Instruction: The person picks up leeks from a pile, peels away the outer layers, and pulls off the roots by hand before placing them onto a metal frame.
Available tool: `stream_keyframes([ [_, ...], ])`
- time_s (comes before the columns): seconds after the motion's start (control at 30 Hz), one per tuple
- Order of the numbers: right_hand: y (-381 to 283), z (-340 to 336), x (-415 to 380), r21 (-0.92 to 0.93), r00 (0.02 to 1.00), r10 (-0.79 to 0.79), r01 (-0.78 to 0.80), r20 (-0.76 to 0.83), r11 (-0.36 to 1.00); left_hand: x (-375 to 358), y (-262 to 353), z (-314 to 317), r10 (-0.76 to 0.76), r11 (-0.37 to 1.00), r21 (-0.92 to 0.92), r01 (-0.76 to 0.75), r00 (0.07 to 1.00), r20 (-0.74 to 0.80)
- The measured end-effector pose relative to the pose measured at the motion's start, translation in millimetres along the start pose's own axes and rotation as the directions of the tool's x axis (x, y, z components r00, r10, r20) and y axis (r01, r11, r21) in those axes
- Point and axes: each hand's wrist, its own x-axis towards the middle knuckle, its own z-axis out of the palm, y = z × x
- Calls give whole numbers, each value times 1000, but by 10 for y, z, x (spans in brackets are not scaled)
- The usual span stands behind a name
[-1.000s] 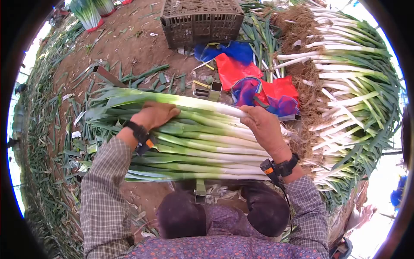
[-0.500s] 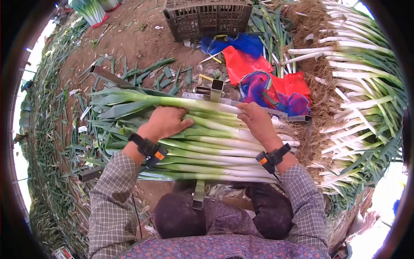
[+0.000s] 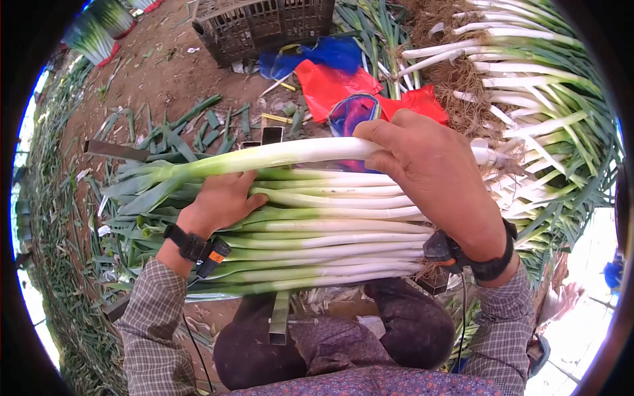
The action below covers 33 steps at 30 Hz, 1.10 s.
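My right hand (image 3: 442, 171) is closed around the white lower stalk of a leek (image 3: 290, 153), lifting it above the others. Its roots stick out to the right of the hand, and its green leaves reach down to the left. Under it lies a row of leeks (image 3: 343, 231), side by side with white ends to the right, on a metal frame (image 3: 279, 320) in front of my knees. On the green part of the row rests my left hand (image 3: 221, 201), thumb apart from the fingers; the raised leek passes just above its fingertips.
A dark plastic crate (image 3: 264, 30) stands on the soil at the back. Red plastic sheeting (image 3: 337, 89) and blue netting (image 3: 317, 56) lie before it. A heap of leeks (image 3: 528, 86) with roots fills the right side. Bundled leeks (image 3: 92, 43) stand far left; cut leaves litter the ground.
My right hand has risen toward the camera and moved right, raising the root end of the top leek off the row. My left hand stays on the leeks. The view has shifted.
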Motion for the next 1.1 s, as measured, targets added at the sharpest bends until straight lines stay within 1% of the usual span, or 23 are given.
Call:
stream_keyframes([
  [0.1,52,134,-50,43,999,24,-25,21,999,91,53,31,-58,998,-12,60,992,110],
  [0.13,85,236,-69,63,999,30,-32,33,998,77,95,34,-57,997,-51,62,995,84],
  [0.2,197,650,-154,156,1000,7,-6,-6,988,-5,170,10,-59,991,-118,63,998,33],
  [0.23,268,894,-195,197,999,1,5,-32,980,-47,164,-7,-57,993,-99,60,998,37],
  [0.3,355,1374,-235,292,1000,12,-12,1,956,-68,190,-4,-31,997,-73,34,999,40],
  [0.33,406,1605,-211,309,999,-12,27,-52,951,-45,239,-76,-104,988,-95,120,983,153],
  [0.37,465,1774,-146,313,994,-24,56,-106,948,-52,200,-24,-89,991,-84,101,986,138],
  [0.43,536,1919,8,303,996,27,1,-88,953,-66,178,38,-60,998,0,60,994,87],
  [0.5,642,2064,76,363,988,-54,103,-142,926,-72,230,35,-90,996,35,87,991,98],
  [0.6,690,2081,10,397,999,15,-27,34,917,-84,226,55,-72,997,39,69,994,84],
  [0.7,1005,2138,-204,369,998,54,-55,13,928,-95,237,22,-60,998,41,58,995,75],
  [0.77,1251,1993,-377,399,991,107,-130,82,908,-150,254,30,-67,997,52,64,996,60],
  [0.8,1316,1965,-417,343,986,119,-152,117,927,-175,238,83,-45,997,55,46,999,-21],
  [0.83,1347,1959,-422,288,980,131,-170,148,942,-178,274,54,-65,997,35,67,997,-49],
  [0.9,1327,1920,-327,244,945,197,-262,262,934,-207,263,37,-55,997,-54,48,990,-130],
  [1.0,1328,1938,-323,251,954,152,-218,257,943,-268,241,-169,-166,956,-258,142,983,-72],
  [1.03,1349,1934,-349,244,957,149,-210,248,947,-225,225,-207,-165,964,-234,123,972,-169],
  [1.1,1370,1969,-381,236,966,123,-177,227,955,-129,124,-319,-162,980,-168,107,918,-362],
])
